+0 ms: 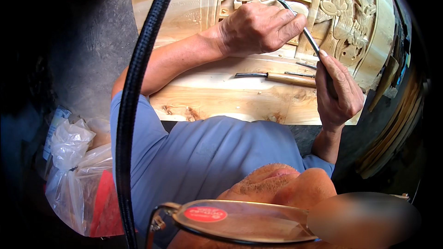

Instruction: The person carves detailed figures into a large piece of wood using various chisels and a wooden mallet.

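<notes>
I log: red oval lens sticker (206, 214) (printed, seemingly too blurred to read); left hand (263, 28), right hand (340, 86), both closed around one chisel (312, 40).

We hold the slim steel chisel (311, 40) at a slant, its flared tip pointing away from us over the carved panel (341, 14), pale wood bearing figures in relief.

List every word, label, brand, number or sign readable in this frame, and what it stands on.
Red oval sticker on the glasses lens: pale print, too small to quote.
White-and-blue package at the left: print too small and blurred to read.
No lettering I can make out on the carved panel or the held chisel.
</notes>
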Motion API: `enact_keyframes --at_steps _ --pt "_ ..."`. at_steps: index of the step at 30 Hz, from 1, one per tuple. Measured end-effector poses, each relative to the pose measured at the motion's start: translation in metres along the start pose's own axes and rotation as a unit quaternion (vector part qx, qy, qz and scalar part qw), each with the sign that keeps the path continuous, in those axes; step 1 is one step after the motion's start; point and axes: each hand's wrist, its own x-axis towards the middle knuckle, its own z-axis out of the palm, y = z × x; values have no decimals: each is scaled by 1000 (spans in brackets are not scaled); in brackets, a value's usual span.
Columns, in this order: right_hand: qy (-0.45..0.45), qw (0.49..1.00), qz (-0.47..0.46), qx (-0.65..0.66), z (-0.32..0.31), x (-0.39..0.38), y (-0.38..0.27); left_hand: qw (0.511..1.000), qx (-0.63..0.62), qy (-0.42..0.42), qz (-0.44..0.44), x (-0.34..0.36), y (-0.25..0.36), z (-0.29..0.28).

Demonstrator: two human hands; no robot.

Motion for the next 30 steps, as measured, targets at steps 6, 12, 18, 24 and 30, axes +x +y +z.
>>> enact_keyframes --at_steps 6,12,18,24,30 --pt "-8 1000 -18 -18 -1 2 2 1000 9 -4 5 -1 0 2" --pt "-13 999 -29 -26 -5 5 1 1000 6 -3 3 2 0 -1" --pt "-12 999 -42 -28 -4 7 3 1000 -2 -11 -5 -2 1 0" --pt "-11 999 -43 -16 -4 7 6 1000 4 -14 -2 -1 0 -1" --pt "-5 999 -39 4 0 5 10 1000 5 -21 -8 -2 1 0"
